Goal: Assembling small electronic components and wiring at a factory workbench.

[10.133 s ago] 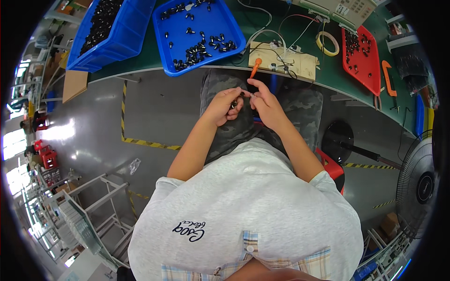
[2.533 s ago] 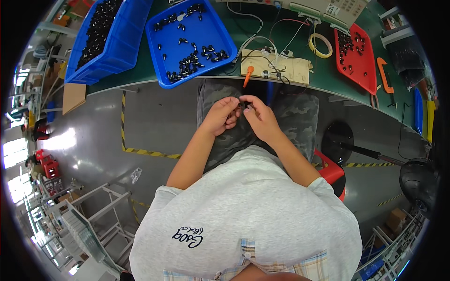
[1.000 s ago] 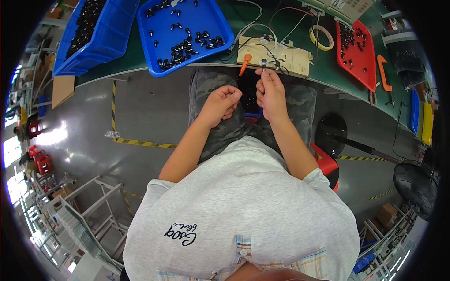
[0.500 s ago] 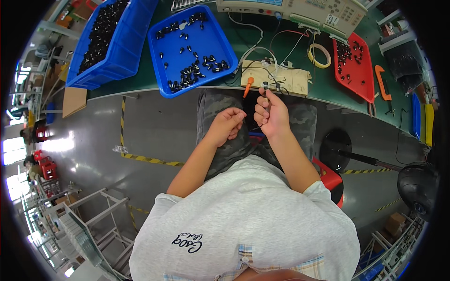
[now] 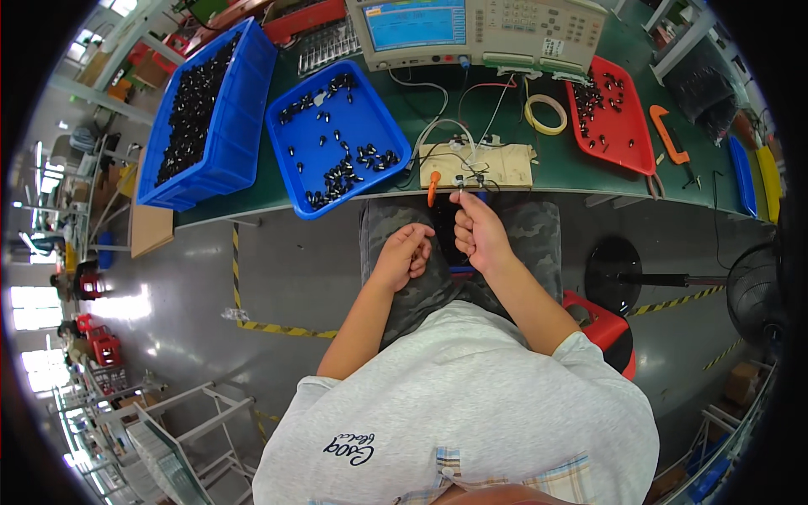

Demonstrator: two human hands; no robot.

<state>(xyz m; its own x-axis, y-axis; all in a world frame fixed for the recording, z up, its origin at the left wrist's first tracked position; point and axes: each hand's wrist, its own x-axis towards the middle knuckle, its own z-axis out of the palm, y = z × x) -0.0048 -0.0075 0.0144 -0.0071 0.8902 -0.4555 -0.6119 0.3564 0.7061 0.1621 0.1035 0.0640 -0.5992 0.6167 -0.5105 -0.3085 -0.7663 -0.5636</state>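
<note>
Two bare hands before the near edge of a green tabletop (image 5: 560, 174), viewed from above. Right hand (image 5: 481, 231): thumb and index fingertips pinched on a small silver part (image 5: 459, 192), its far end at a terminal (image 5: 459, 180) on the front edge of a pale board (image 5: 515, 164); the remaining fingers are folded toward the palm. Left hand (image 5: 406, 257): fingers curled closed, to the left of the right fingers, nearer the body and apart from them; whether they enclose anything cannot be told. An orange-handled tool (image 5: 433, 187) lies just left of the right fingertips, at the board's front edge. Beyond the left fingers and to their left, a shallow blue tray (image 5: 369, 108) holds scattered black-and-silver components (image 5: 341, 181); farther left, a deep blue bin (image 5: 229, 160) contains a dense heap of similar pieces. Beyond the right fingers and to their right are a roll of yellow tape (image 5: 551, 130), a red tray (image 5: 619, 133) with small dark pieces and, farthest right, an orange curved tool (image 5: 667, 135). Well beyond both sets of fingers stands a beige instrument (image 5: 509, 38) with a lit blue screen (image 5: 412, 27).
</note>
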